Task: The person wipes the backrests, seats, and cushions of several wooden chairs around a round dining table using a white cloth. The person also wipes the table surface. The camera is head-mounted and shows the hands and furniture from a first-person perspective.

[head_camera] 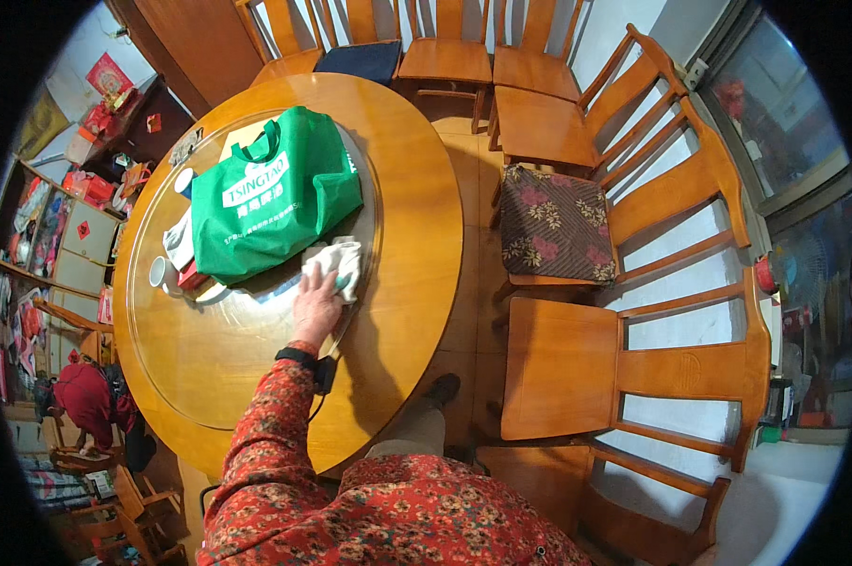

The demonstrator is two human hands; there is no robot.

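My left hand (317, 305) rests on a white cloth (344, 263) near the edge of the glass turntable (256, 368) on a round wooden table (422, 212). The fingers are spread over the cloth, and whether they grip it is unclear. Just beyond the hand stands a large green Tsingtao fabric bag (277, 198) with its handles up. Left of the bag are a white cup (163, 273), a second cup (184, 181), a pale cloth (179, 240) and a red box (194, 277), partly covered by the bag. My right hand is out of view.
Wooden chairs line the far and right sides of the table; one holds a floral cushion (556, 225), another a dark blue cushion (361, 59). At the left are shelves (79, 233) with many items and a chair with dark red clothing (85, 396). A window (786, 106) is at the right.
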